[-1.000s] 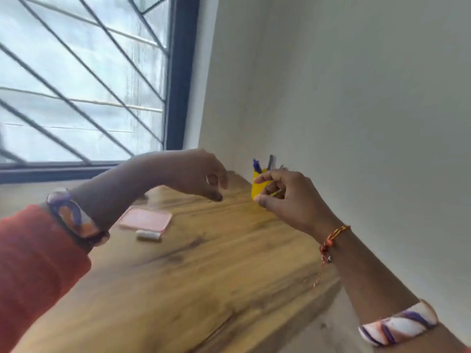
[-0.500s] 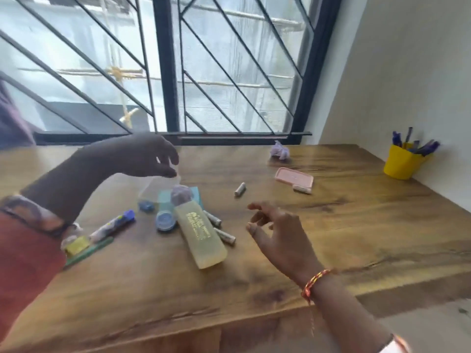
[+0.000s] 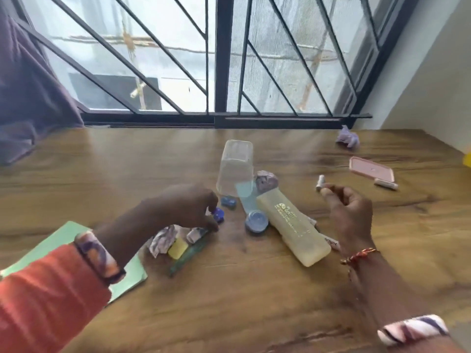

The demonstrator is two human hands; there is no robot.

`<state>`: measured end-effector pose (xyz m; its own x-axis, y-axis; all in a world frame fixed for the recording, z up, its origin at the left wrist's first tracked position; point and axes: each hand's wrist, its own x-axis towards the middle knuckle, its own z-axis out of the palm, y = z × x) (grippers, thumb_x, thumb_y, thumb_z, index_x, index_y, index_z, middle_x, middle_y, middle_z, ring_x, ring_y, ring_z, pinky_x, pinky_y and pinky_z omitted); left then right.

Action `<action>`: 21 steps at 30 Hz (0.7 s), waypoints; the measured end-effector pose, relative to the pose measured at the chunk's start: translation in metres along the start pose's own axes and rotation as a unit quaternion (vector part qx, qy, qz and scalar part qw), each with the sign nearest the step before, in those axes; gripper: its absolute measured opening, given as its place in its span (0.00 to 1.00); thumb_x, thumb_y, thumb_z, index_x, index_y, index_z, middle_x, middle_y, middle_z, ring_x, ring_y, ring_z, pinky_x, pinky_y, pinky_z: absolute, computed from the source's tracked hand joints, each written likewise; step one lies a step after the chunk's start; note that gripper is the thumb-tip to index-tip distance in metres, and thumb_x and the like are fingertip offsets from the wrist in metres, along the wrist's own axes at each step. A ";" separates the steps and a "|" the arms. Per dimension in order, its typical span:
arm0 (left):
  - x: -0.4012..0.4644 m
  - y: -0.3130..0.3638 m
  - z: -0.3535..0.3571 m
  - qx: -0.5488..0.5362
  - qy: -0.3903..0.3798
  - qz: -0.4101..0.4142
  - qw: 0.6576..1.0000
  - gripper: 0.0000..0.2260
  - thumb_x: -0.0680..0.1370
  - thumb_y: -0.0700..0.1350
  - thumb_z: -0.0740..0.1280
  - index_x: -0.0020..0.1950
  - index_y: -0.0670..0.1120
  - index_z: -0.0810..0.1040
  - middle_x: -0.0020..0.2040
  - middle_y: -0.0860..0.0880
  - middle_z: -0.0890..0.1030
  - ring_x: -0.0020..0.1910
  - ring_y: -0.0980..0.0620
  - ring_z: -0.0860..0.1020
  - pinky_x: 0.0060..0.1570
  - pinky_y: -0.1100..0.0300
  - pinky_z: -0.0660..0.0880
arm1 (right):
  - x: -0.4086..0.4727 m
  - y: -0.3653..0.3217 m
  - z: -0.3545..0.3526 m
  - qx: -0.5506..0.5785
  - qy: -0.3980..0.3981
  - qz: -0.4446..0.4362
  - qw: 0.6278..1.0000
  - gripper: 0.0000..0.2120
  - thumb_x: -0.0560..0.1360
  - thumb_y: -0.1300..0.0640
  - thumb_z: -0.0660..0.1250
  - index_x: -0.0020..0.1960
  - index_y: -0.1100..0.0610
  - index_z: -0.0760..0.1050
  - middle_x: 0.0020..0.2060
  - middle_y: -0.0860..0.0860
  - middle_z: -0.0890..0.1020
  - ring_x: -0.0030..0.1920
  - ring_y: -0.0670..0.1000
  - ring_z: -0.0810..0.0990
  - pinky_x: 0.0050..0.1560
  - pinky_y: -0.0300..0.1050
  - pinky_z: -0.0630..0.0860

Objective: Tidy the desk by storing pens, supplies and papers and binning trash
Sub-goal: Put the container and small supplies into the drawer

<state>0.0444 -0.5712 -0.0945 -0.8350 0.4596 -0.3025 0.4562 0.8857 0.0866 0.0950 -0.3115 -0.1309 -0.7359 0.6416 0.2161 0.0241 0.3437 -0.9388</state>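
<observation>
Two hands over desk clutter, left hand (image 3: 186, 207) fingers pinching blue-capped marker (image 3: 218, 214), right hand (image 3: 349, 212) loosely curled, empty

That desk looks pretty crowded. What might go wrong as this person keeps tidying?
1. The left hand reaches into a tight pile at a blue-capped pen; lifting it may drag the crumpled paper or yellow eraser along.
2. The clear container lies on its side close by; a bumped wrist might roll it.
3. The small stick near the right hand could roll away if nudged.

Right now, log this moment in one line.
left hand: pinching blue marker | right hand: empty, hovering | desk: cluttered | stage: picking up
</observation>
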 end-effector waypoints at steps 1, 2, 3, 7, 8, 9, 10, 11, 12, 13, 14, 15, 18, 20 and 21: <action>0.001 -0.001 -0.001 0.009 0.008 0.013 1.000 0.17 0.73 0.54 0.67 0.60 0.50 0.76 0.55 0.48 0.79 0.54 0.47 0.77 0.47 0.60 0.71 | -0.003 -0.010 0.002 -0.013 -0.010 -0.023 1.000 0.03 0.72 0.61 0.68 0.44 0.56 0.80 0.39 0.53 0.82 0.42 0.48 0.78 0.50 0.47 0.75; 0.002 -0.002 -0.002 0.016 0.016 0.025 0.999 0.16 0.74 0.53 0.66 0.59 0.49 0.76 0.55 0.48 0.79 0.54 0.47 0.77 0.46 0.60 0.71 | -0.007 -0.019 0.004 -0.029 -0.024 -0.050 0.998 0.04 0.72 0.62 0.68 0.45 0.57 0.81 0.40 0.52 0.82 0.42 0.48 0.78 0.49 0.45 0.75; 0.003 -0.005 -0.004 0.019 0.023 0.033 0.999 0.15 0.74 0.51 0.66 0.59 0.49 0.77 0.55 0.48 0.80 0.54 0.47 0.77 0.46 0.60 0.71 | -0.012 -0.029 0.006 -0.049 -0.041 -0.076 0.995 0.04 0.73 0.62 0.68 0.46 0.58 0.81 0.40 0.51 0.82 0.41 0.47 0.78 0.48 0.42 0.75; 0.002 -0.025 -0.011 0.015 0.038 0.046 0.998 0.15 0.73 0.50 0.67 0.58 0.46 0.77 0.54 0.47 0.80 0.51 0.46 0.78 0.49 0.58 0.74 | -0.033 -0.057 0.015 -0.147 -0.127 -0.156 0.968 0.05 0.72 0.61 0.69 0.47 0.57 0.81 0.39 0.47 0.81 0.38 0.39 0.77 0.45 0.33 0.74; 0.001 -0.030 -0.012 0.021 0.040 0.044 0.998 0.15 0.73 0.49 0.68 0.58 0.47 0.77 0.53 0.48 0.80 0.51 0.47 0.78 0.49 0.57 0.75 | -0.037 -0.060 0.017 -0.175 -0.150 -0.173 0.958 0.05 0.71 0.60 0.70 0.47 0.56 0.81 0.39 0.46 0.81 0.39 0.39 0.77 0.47 0.35 0.73; -0.001 -0.035 -0.013 0.027 0.043 0.042 0.998 0.16 0.73 0.50 0.69 0.59 0.47 0.77 0.53 0.49 0.80 0.52 0.47 0.77 0.50 0.57 0.75 | -0.041 -0.062 0.018 -0.201 -0.172 -0.182 0.947 0.07 0.71 0.59 0.71 0.49 0.55 0.80 0.40 0.46 0.81 0.41 0.42 0.79 0.50 0.36 0.73; -0.003 -0.038 -0.014 0.032 0.046 0.041 0.998 0.16 0.72 0.50 0.70 0.59 0.48 0.76 0.52 0.50 0.80 0.52 0.48 0.77 0.50 0.57 0.75 | -0.043 -0.063 0.019 -0.232 -0.194 -0.180 0.936 0.10 0.70 0.57 0.71 0.51 0.54 0.80 0.44 0.47 0.82 0.46 0.46 0.80 0.51 0.37 0.73; -0.004 -0.042 -0.015 0.033 0.049 0.041 0.997 0.16 0.72 0.51 0.70 0.59 0.48 0.76 0.52 0.51 0.80 0.53 0.48 0.77 0.51 0.57 0.75 | -0.046 -0.063 0.020 -0.272 -0.210 -0.170 0.924 0.15 0.69 0.54 0.72 0.55 0.52 0.78 0.49 0.49 0.82 0.51 0.49 0.79 0.52 0.39 0.73; -0.006 -0.044 -0.016 0.032 0.051 0.042 0.997 0.17 0.72 0.52 0.70 0.59 0.49 0.76 0.52 0.51 0.80 0.53 0.48 0.76 0.52 0.56 0.74 | -0.048 -0.063 0.020 -0.318 -0.221 -0.154 0.909 0.20 0.68 0.51 0.73 0.59 0.50 0.76 0.54 0.50 0.80 0.56 0.50 0.78 0.55 0.43 0.73; -0.007 -0.046 -0.016 0.029 0.054 0.043 0.997 0.17 0.72 0.52 0.70 0.59 0.49 0.76 0.52 0.51 0.80 0.54 0.48 0.76 0.53 0.55 0.74 | -0.050 -0.062 0.020 -0.363 -0.229 -0.135 0.893 0.25 0.67 0.48 0.73 0.63 0.49 0.73 0.58 0.51 0.78 0.60 0.52 0.76 0.58 0.46 0.73; -0.010 -0.046 -0.017 0.025 0.058 0.046 0.997 0.17 0.73 0.53 0.69 0.59 0.49 0.76 0.52 0.51 0.80 0.54 0.49 0.76 0.54 0.55 0.74 | -0.052 -0.060 0.019 -0.402 -0.233 -0.117 0.878 0.29 0.66 0.47 0.73 0.65 0.49 0.70 0.62 0.51 0.76 0.62 0.53 0.74 0.61 0.48 0.72; -0.011 -0.045 -0.018 0.021 0.062 0.049 0.997 0.17 0.73 0.53 0.69 0.59 0.49 0.76 0.52 0.52 0.80 0.54 0.49 0.75 0.54 0.55 0.73 | -0.054 -0.058 0.019 -0.432 -0.234 -0.104 0.865 0.32 0.66 0.46 0.73 0.67 0.49 0.68 0.64 0.51 0.75 0.64 0.53 0.72 0.62 0.48 0.71; -0.015 -0.036 -0.021 0.013 0.065 0.064 0.996 0.16 0.74 0.51 0.68 0.60 0.49 0.76 0.53 0.51 0.81 0.54 0.51 0.73 0.53 0.58 0.71 | -0.062 -0.051 0.014 -0.464 -0.226 -0.098 0.851 0.33 0.68 0.49 0.71 0.69 0.48 0.64 0.65 0.51 0.73 0.64 0.53 0.72 0.61 0.47 0.71; -0.014 -0.028 -0.025 0.017 0.068 0.071 0.995 0.16 0.74 0.51 0.67 0.60 0.49 0.76 0.54 0.51 0.81 0.54 0.51 0.73 0.51 0.60 0.70 | -0.068 -0.047 0.007 -0.456 -0.210 -0.111 0.858 0.31 0.68 0.52 0.70 0.69 0.47 0.65 0.64 0.50 0.74 0.63 0.53 0.73 0.58 0.46 0.72; -0.013 -0.023 -0.027 0.020 0.080 0.073 0.994 0.17 0.74 0.52 0.67 0.61 0.49 0.76 0.55 0.51 0.80 0.54 0.51 0.74 0.51 0.61 0.70 | -0.070 -0.044 0.003 -0.441 -0.197 -0.119 0.867 0.30 0.67 0.53 0.70 0.68 0.46 0.66 0.62 0.49 0.76 0.62 0.52 0.74 0.56 0.45 0.72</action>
<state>0.0362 -0.5960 -0.0666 -0.7953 0.5909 -0.1352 0.5856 0.8066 0.0806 0.1439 -0.3738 -0.1052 -0.9611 0.2559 0.1041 0.2199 0.9368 -0.2720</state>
